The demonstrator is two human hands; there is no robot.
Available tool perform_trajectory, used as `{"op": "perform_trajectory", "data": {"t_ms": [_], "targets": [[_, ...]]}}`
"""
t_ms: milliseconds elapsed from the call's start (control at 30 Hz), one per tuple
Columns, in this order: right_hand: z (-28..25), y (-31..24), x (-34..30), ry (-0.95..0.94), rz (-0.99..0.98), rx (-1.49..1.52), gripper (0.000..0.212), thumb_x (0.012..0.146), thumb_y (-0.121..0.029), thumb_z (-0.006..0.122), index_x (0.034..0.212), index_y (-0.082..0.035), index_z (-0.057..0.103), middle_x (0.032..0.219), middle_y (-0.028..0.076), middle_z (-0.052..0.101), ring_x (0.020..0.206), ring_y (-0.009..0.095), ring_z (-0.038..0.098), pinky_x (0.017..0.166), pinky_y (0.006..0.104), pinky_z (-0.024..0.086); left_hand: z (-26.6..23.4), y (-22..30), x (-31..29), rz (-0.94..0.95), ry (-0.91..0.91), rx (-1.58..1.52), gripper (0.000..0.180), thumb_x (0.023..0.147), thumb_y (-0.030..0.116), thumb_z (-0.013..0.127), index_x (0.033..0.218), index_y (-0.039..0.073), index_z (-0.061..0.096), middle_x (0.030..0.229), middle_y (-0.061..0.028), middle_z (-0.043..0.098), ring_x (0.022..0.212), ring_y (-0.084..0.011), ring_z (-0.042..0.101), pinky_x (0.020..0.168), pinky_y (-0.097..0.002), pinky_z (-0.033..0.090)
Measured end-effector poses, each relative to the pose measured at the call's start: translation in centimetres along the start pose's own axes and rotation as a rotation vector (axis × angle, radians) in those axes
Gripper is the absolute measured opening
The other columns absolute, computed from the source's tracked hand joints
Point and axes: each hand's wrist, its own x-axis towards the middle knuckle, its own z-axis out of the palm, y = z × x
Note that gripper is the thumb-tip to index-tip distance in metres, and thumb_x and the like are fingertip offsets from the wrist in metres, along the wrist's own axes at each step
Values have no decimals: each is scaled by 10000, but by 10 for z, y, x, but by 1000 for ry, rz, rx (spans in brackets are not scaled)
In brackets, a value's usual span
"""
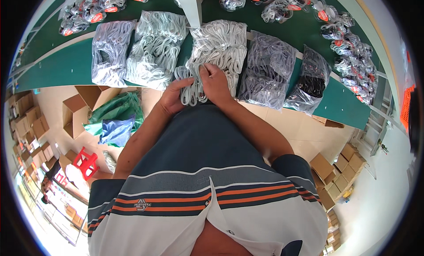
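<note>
In front of my body, coiled white cables (189,91) hang in a bundle at the table's near edge. My left hand (173,97) grips the bundle's left side, its thumb lying across the front and its other fingers mostly hidden. On the right, my right hand (215,84) has curled fingers pinching the top of the same cables. Just beyond both hands lies an open-looking clear bag of white cables (221,37), partly covered by the right hand.
Bagged white cables (154,57) and grey cables (112,50) lie left on the green table (53,74); bagged grey cables (269,70) and a bag with black cables (311,84) lie right. Small cable coils (353,66) line the far shelf. A white post (189,8) rises ahead. Cartons (349,167) stand behind.
</note>
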Motion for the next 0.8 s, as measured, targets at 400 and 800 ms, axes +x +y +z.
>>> {"op": "perform_trajectory", "data": {"t_ms": [400,800], "targets": [[-12,76,66,126,368,-354,455,990,-409,626,1114,12,748,1122,217,772,1010,412,728,880,458,573,-29,35,-2,75,206,271,210,1003,88,675,1117,-79,727,994,-171,770,749,-238,725,694,-331,596],[14,79,90,98,684,-360,505,876,-418,688,995,71,734,993,230,769,920,416,720,809,498,579,-35,71,-9,82,284,267,185,965,68,713,1048,-94,747,952,-161,771,753,-226,728,715,-301,589]]}}
